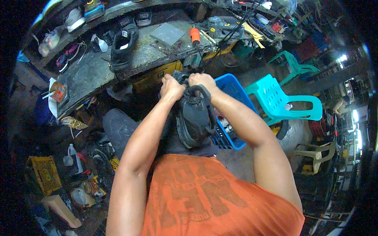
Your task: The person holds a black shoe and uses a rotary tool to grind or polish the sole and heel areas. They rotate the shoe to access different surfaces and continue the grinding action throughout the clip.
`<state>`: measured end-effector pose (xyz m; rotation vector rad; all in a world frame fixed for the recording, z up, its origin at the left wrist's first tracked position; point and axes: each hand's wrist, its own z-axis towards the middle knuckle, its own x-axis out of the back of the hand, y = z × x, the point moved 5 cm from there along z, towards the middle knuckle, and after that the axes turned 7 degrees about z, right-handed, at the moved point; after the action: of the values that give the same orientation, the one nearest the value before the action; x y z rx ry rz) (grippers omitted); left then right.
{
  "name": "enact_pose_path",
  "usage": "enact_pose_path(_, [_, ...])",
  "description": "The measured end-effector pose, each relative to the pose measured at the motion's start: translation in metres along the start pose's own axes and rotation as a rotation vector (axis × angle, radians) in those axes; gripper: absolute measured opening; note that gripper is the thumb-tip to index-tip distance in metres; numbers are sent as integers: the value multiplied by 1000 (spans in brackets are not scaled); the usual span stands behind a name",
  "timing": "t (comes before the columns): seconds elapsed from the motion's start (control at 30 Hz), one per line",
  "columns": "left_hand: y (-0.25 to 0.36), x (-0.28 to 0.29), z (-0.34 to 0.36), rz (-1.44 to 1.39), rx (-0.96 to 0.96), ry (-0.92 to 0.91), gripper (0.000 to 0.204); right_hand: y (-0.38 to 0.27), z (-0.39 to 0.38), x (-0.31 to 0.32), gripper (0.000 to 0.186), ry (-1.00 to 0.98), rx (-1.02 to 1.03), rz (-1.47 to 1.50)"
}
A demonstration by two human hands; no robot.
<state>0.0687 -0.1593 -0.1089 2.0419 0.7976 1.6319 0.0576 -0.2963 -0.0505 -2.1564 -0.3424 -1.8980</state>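
A black shoe (193,112) rests over my lap, its rounded end pointing toward me and its sole edge showing along the left side. My left hand (172,87) is closed on dark material at the far end of the shoe. Close beside it, my right hand (201,82) is also closed on that end, with a black strap or collar curving below the wrist. The fingertips of both hands are partly hidden, so the exact part they pinch cannot be made out.
A worn workbench (88,84) ahead carries another black shoe (121,48), a grey slab (167,34) and an orange cylinder (194,35). A blue basket (251,103) stands at my right, near a turquoise chair (271,96). A yellow crate (44,175) sits low at left.
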Motion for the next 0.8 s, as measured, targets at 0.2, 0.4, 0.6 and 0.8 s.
enact_pose_path(0.2, [-17,-7,-4,-107,-121,13,96,20,14,23,72,-228,93,-79])
enact_pose_path(0.4, [-19,-4,-6,-58,-131,43,93,3,19,9,77,-255,122,-116])
enact_pose_path(0.6, [-15,-8,-22,-29,-135,43,94,14,-1,3,71,-191,140,-44])
enact_pose_path(0.8, [-14,-7,-30,-35,-136,80,99,5,-21,5,66,-86,141,-39])
